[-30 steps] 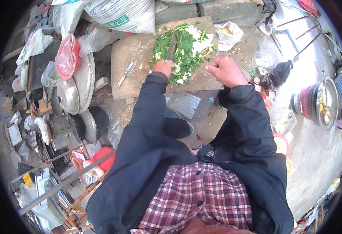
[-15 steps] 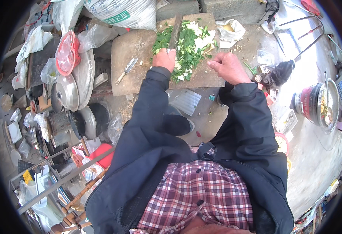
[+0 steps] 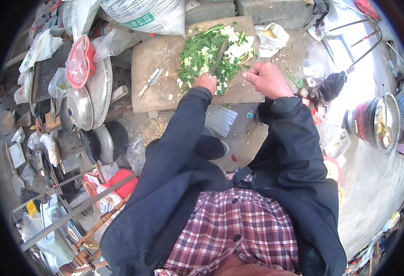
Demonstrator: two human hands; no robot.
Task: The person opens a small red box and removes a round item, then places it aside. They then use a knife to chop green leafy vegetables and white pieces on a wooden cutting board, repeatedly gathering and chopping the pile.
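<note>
Greens point(image 3: 202, 57), chopped small, lie in a heap on the far right part of a wooden board point(image 3: 160, 60). Go from the left side first. A red bag point(image 3: 78, 62) sits on top of some shiny metal lids point(image 3: 80, 108). Next to them is the board. A small knife point(image 3: 149, 83) lies on its left part, well apart from the heap. Behind the board leans a big white sack point(image 3: 147, 14).

Then comes the left hand point(image 3: 205, 83), at the near edge of the greens. Its fingers are curled tight around the handle of a big knife point(image 3: 218, 57). The blade points away from the person and lies down in the greens.

Just to the right is the right hand point(image 3: 266, 78). It rests on the board beside the heap, with the fingers bent and close together. The fingertips touch the edge of the greens.

Further right, a small white bag point(image 3: 271, 39) sits by the board's far corner. A dark bundle point(image 3: 328, 87) lies on the pale ground. At the far right stands a red pot point(image 3: 374, 124) with food in it.
</note>
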